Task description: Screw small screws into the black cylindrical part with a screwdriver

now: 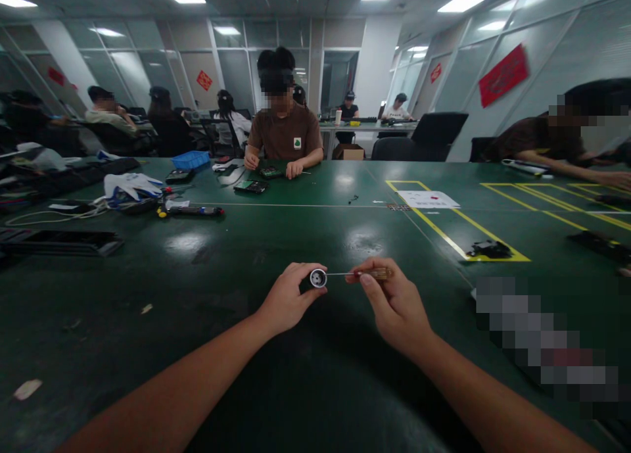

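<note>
My left hand [288,300] is closed around a small black cylindrical part [318,279] with a silvery ring at its open end, which faces me. Inside the ring some details show, too small to name. In my right hand [397,308] is a screwdriver [378,273] with an amber, see-through handle, gripped between thumb and fingers. Its thin metal shaft points left and its tip meets the right side of the ringed part; whether it sits in a screw I cannot tell. Both hands are above the green tabletop [276,242].
Across the table a person [283,127] handles small devices. White gloves [132,189], a tool with a yellow end [192,210] and a blue basket [190,160] lie left. On the right are a white sheet [428,199], black parts [490,249] inside yellow tape and a blurred-out object [542,341].
</note>
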A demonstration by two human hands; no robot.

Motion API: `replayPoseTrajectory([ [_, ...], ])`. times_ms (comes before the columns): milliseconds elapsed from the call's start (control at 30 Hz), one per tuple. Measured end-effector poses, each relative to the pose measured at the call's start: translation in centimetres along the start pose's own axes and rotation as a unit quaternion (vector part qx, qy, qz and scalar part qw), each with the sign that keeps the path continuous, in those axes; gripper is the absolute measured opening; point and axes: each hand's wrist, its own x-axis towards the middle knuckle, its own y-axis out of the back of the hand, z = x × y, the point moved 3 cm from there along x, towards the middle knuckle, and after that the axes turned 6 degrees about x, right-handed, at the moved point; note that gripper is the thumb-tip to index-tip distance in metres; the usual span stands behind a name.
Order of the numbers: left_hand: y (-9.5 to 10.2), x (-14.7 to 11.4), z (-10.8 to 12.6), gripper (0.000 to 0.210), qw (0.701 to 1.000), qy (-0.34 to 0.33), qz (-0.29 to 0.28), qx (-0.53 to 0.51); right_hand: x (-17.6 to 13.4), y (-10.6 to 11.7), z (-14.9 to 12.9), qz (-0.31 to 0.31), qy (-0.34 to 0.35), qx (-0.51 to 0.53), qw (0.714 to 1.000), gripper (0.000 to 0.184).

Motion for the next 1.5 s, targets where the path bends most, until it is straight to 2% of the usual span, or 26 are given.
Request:
replayPoseTrajectory([
  [133,0.0,0.1,-0.1,0.036,1.0,-0.003,-0.001,-0.004,0.1,-0.2,-0.1,-0.012,0.001,0.007,1.0,0.01],
  [333,0.1,0.0,0.0,0.036,1.0,-0.004,-0.003,-0.001,0.1,-0.3,0.9,0.006,-0.047,0.103,0.994,0.015],
  [467,0.1,0.0,-0.1,0.036,1.0,-0.001,-0.008,-0.006,0.2,-0.3,1.3,0.022,-0.052,0.145,0.988,0.017],
  [867,-0.2,0.0,-0.2,0.037,1.0,-0.021,-0.009,-0.002,0.2,-0.5,1.3,-0.013,-0.05,0.155,0.987,0.015],
  [1500,-0.1,-0.1,-0.1,0.037,1.0,-0.017,-0.015,-0.001,0.2,-0.3,1.1,-0.001,-0.038,0.124,0.992,0.017],
])
